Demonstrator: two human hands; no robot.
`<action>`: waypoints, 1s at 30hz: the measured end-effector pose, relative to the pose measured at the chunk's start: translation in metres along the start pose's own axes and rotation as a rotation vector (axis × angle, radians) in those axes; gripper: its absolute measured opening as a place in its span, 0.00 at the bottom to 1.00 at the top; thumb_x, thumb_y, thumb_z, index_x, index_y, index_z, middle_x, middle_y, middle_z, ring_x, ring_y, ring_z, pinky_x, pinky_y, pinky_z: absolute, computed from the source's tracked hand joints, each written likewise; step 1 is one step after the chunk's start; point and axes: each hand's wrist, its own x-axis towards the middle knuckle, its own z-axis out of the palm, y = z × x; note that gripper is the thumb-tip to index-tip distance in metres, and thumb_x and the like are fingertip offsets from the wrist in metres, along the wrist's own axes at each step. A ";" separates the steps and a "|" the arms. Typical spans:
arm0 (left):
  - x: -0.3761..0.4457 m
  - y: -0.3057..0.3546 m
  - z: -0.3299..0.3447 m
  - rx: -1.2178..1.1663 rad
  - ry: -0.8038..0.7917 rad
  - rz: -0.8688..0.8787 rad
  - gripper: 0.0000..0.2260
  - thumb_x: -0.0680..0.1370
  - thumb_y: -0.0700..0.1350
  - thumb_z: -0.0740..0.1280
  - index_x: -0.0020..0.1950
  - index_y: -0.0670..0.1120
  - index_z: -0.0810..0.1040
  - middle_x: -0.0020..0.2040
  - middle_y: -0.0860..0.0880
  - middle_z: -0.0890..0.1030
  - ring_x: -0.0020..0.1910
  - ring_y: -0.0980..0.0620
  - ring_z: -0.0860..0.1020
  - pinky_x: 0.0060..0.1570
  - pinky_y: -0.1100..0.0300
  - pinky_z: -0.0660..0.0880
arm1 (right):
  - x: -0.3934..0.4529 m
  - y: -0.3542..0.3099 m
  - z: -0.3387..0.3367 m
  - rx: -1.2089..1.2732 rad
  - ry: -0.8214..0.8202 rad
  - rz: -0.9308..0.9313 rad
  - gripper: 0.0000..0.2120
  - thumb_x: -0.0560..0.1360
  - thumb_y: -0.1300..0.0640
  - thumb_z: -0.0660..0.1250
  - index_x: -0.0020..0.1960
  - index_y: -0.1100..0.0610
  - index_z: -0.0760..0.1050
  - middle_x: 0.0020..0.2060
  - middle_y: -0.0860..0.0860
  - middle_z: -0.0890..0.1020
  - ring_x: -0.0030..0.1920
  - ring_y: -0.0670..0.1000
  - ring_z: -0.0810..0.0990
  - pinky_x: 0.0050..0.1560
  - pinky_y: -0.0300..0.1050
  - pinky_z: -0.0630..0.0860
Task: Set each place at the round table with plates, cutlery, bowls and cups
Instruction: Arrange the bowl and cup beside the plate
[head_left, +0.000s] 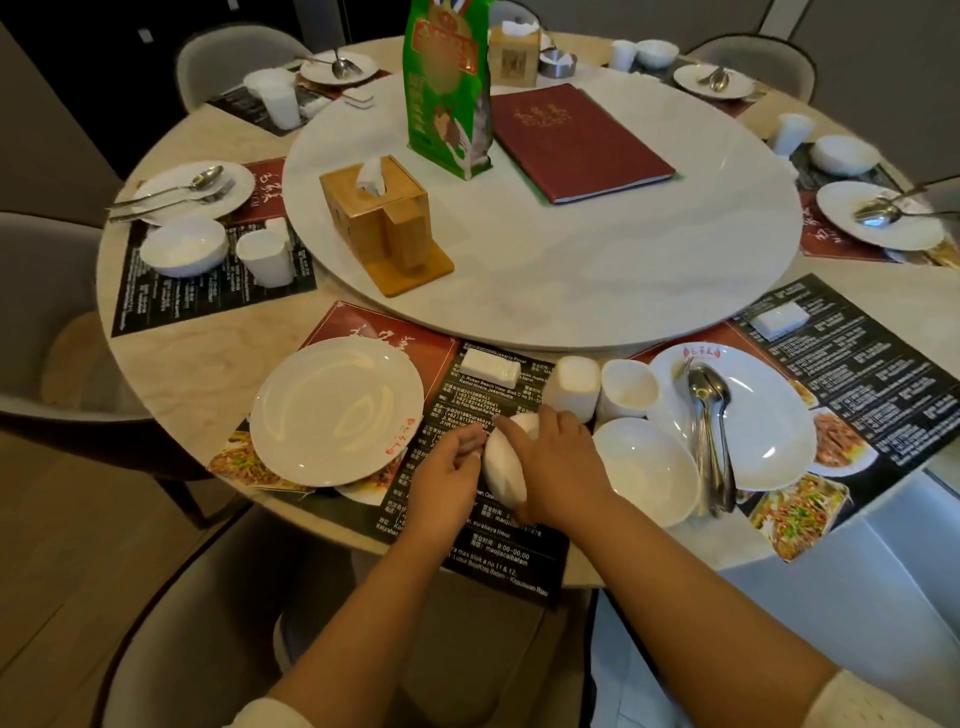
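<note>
A white bowl (503, 470) stands tilted on its edge over the near placemat (498, 540), held between both hands. My right hand (553, 462) grips it from the right, fingers over its top. My left hand (449, 470) holds its left side with curled fingers. To the left an empty white plate (337, 410) lies on the same mat. On the right stand a white cup (574, 387), a second cup (626, 389), another bowl (644, 470) and a plate (769, 431) bearing several spoons and forks (709, 431).
The round table (218, 353) carries a lazy Susan (597, 270) with a wooden tissue box (374, 218), a red menu (576, 140) and a green bag (447, 88). Set places ring the far side. A white packet (490, 365) lies beyond my hands. Chairs surround the table.
</note>
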 end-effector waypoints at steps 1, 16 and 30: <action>0.000 -0.001 0.000 0.000 0.001 -0.004 0.14 0.80 0.39 0.62 0.59 0.56 0.77 0.56 0.59 0.81 0.57 0.61 0.77 0.51 0.68 0.70 | 0.001 0.000 -0.001 -0.009 -0.001 -0.004 0.54 0.62 0.40 0.77 0.78 0.45 0.47 0.71 0.61 0.59 0.69 0.62 0.61 0.67 0.54 0.62; 0.001 0.019 -0.014 -0.166 -0.058 0.045 0.11 0.82 0.45 0.60 0.60 0.56 0.78 0.57 0.54 0.81 0.56 0.58 0.79 0.56 0.59 0.78 | -0.012 0.016 -0.038 1.564 -0.168 0.016 0.34 0.67 0.54 0.75 0.69 0.42 0.65 0.60 0.52 0.75 0.61 0.54 0.75 0.53 0.43 0.76; -0.002 0.029 -0.029 0.340 0.354 0.102 0.12 0.78 0.41 0.67 0.62 0.46 0.81 0.59 0.47 0.83 0.58 0.49 0.78 0.60 0.57 0.72 | -0.009 0.003 -0.005 1.625 0.034 0.401 0.18 0.77 0.65 0.62 0.60 0.48 0.79 0.56 0.54 0.80 0.54 0.56 0.79 0.50 0.55 0.82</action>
